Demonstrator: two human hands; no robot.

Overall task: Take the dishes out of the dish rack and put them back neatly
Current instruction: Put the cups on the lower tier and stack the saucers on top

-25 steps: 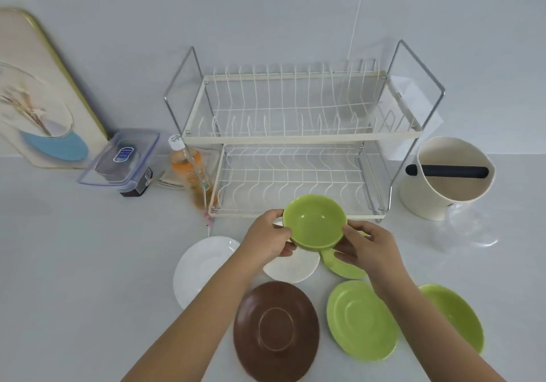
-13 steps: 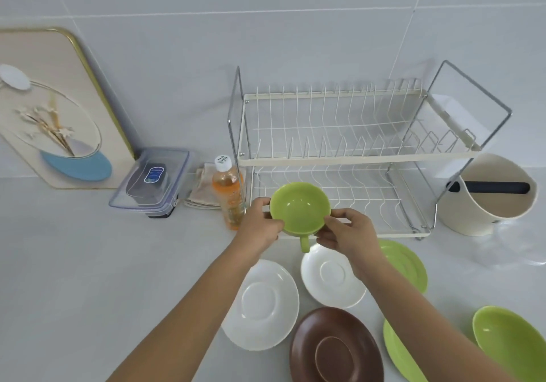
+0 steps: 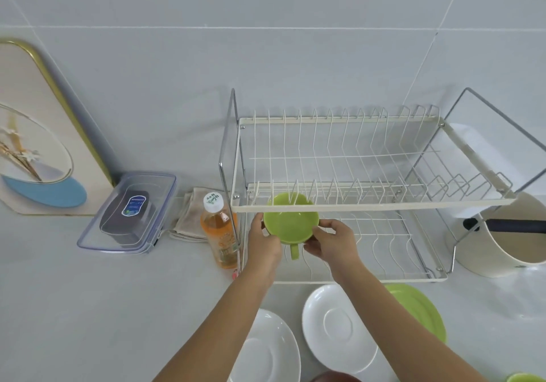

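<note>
Both hands, left [image 3: 263, 244] and right [image 3: 331, 241], are clamped on the green cup [image 3: 291, 222], held at the lower tier's left end in the dish rack [image 3: 378, 207]. White saucers [image 3: 339, 327] are seen at six o'clock, orange bottle [image 3: 218, 231] at nine.

Lime-green cup [image 3: 291, 225], plain, no pattern. Dish rack [image 3: 339, 204]: cream-white wire tiers on a silver chrome frame. Two plain white saucers [image 3: 339, 327] [image 3: 267, 349]; a lime-green plate [image 3: 419, 307]. Bottle [image 3: 219, 231]: orange liquid, white cap with green print. Clear container [image 3: 130, 213] with a blue label. Board [image 3: 32, 151]: beige, gold-edged, blue crescent, pale flower motif. Tabletop [image 3: 88, 307] and wall tiles pale grey.
</note>
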